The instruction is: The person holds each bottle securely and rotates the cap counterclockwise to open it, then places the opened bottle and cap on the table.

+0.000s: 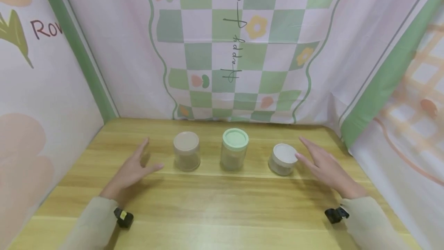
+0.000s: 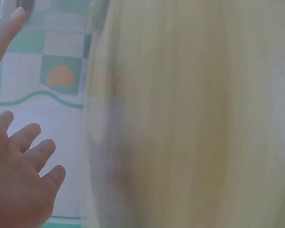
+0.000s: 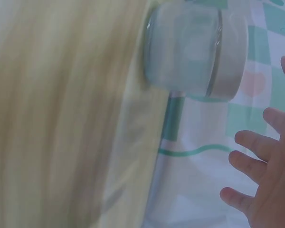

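Note:
Three small clear jars stand in a row on the wooden table (image 1: pixel 215 203): one with a beige lid (image 1: pixel 186 151), one with a green lid (image 1: pixel 234 148), and a shorter one with a white lid (image 1: pixel 283 159). My left hand (image 1: pixel 133 169) hovers open just left of the beige-lidded jar, fingers spread, holding nothing. My right hand (image 1: pixel 320 163) is open just right of the white-lidded jar (image 3: pixel 197 47), its thumb tip at or near the lid. The wrist views are blurred; the left hand (image 2: pixel 19 180) and right hand (image 3: pixel 266 166) show straight, spread fingers.
Patterned cloth walls enclose the table: a green checked panel (image 1: pixel 239 49) behind, pink flowered sheets at the left (image 1: pixel 34 107) and right (image 1: pixel 399 107). Black wrist cameras (image 1: pixel 123 216) (image 1: pixel 335 214) sit on both sleeves.

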`<state>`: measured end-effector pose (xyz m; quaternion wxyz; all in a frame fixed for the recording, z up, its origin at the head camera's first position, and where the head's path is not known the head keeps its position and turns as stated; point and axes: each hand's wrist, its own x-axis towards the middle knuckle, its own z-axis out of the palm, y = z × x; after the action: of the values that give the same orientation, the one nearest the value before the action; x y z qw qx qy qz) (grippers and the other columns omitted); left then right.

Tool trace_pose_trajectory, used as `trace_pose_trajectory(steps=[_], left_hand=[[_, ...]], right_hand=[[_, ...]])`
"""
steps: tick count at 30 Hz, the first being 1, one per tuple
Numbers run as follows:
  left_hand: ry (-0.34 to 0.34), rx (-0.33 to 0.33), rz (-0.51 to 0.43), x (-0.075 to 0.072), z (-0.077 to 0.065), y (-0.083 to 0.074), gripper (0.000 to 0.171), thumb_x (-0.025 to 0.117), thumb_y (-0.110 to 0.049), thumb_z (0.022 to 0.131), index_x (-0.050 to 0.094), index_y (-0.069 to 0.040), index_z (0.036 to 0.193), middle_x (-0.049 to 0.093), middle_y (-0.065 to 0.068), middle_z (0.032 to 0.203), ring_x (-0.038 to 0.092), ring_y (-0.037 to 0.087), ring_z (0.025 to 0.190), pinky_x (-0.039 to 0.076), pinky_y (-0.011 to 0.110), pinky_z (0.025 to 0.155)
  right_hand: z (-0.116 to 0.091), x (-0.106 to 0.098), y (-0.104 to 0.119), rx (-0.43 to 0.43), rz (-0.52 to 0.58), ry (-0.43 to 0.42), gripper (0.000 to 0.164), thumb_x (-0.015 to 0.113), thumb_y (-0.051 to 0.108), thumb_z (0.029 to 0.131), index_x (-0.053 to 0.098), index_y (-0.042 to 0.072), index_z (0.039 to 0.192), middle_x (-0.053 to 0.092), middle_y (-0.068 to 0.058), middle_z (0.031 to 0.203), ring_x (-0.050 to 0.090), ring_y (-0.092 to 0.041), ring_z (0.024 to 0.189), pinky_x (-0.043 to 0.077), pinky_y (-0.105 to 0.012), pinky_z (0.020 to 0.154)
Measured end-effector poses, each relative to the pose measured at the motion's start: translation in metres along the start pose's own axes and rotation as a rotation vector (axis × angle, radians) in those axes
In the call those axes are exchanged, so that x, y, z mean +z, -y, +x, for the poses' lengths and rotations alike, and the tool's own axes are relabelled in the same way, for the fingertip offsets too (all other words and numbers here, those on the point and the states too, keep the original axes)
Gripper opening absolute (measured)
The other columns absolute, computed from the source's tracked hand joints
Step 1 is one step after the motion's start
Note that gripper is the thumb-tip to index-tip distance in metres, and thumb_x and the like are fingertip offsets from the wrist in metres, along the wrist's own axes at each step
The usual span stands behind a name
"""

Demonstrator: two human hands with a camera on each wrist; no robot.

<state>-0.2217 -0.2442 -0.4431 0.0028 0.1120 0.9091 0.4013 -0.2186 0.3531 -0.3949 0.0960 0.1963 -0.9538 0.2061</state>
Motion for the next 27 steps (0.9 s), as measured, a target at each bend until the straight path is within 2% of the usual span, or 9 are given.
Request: trace_pose_trajectory(steps=[6, 13, 18, 21, 25, 27], left_hand=[[0.002, 0.024, -0.115, 0.011, 0.007, -0.003, 0.114, 0.079, -0.051, 0.083, 0.001, -0.025, 0.162, 0.019, 0.02, 0.163, 0.028, 0.047, 0.143, 0.031, 0.065, 0.108], [-0.015, 0.059, -0.273, 0.023, 0.017, -0.008, 0.114, 0.087, -0.037, 0.079, 0.012, -0.01, 0.161, 0.029, 0.027, 0.156, 0.034, 0.048, 0.139, 0.029, 0.058, 0.113], [-0.01, 0.054, -0.298, 0.031, 0.019, -0.012, 0.106, 0.087, -0.035, 0.079, 0.021, -0.006, 0.157, 0.032, 0.026, 0.154, 0.035, 0.047, 0.139, 0.027, 0.06, 0.113], [0.0, 0.052, -0.312, 0.033, 0.018, -0.021, 0.1, 0.086, -0.03, 0.081, 0.024, -0.002, 0.155, 0.032, 0.028, 0.154, 0.035, 0.047, 0.139, 0.026, 0.06, 0.114], [0.008, 0.043, -0.321, 0.038, 0.021, -0.026, 0.098, 0.087, -0.027, 0.08, 0.027, -0.001, 0.154, 0.034, 0.028, 0.152, 0.037, 0.047, 0.138, 0.029, 0.058, 0.114], [0.014, 0.04, -0.317, 0.042, 0.025, -0.021, 0.1, 0.087, -0.031, 0.079, 0.028, -0.003, 0.154, 0.035, 0.026, 0.153, 0.038, 0.045, 0.138, 0.03, 0.056, 0.114]], right_hand=[[0.012, 0.001, 0.014, -0.05, -0.022, -0.019, 0.067, 0.051, 0.036, 0.106, 0.024, 0.007, 0.159, 0.032, -0.024, 0.157, 0.033, -0.05, 0.139, 0.028, -0.068, 0.108], [0.021, 0.003, 0.036, -0.09, 0.008, -0.025, 0.058, 0.05, 0.034, 0.106, 0.035, 0.007, 0.155, 0.038, -0.02, 0.155, 0.036, -0.045, 0.139, 0.028, -0.066, 0.11], [0.03, 0.007, 0.052, -0.106, 0.04, -0.035, 0.055, 0.052, 0.034, 0.106, 0.04, 0.009, 0.153, 0.041, -0.017, 0.154, 0.036, -0.043, 0.14, 0.026, -0.066, 0.11], [0.037, 0.009, 0.06, -0.134, 0.047, -0.035, 0.054, 0.051, 0.034, 0.106, 0.041, 0.008, 0.152, 0.042, -0.016, 0.154, 0.036, -0.043, 0.139, 0.025, -0.067, 0.11], [0.044, 0.012, 0.071, -0.174, 0.052, -0.031, 0.055, 0.051, 0.035, 0.106, 0.039, 0.01, 0.154, 0.042, -0.015, 0.153, 0.036, -0.042, 0.139, 0.025, -0.067, 0.11], [0.049, 0.013, 0.077, -0.188, 0.048, -0.032, 0.055, 0.051, 0.036, 0.106, 0.038, 0.011, 0.154, 0.042, -0.014, 0.154, 0.037, -0.04, 0.139, 0.027, -0.067, 0.109]])
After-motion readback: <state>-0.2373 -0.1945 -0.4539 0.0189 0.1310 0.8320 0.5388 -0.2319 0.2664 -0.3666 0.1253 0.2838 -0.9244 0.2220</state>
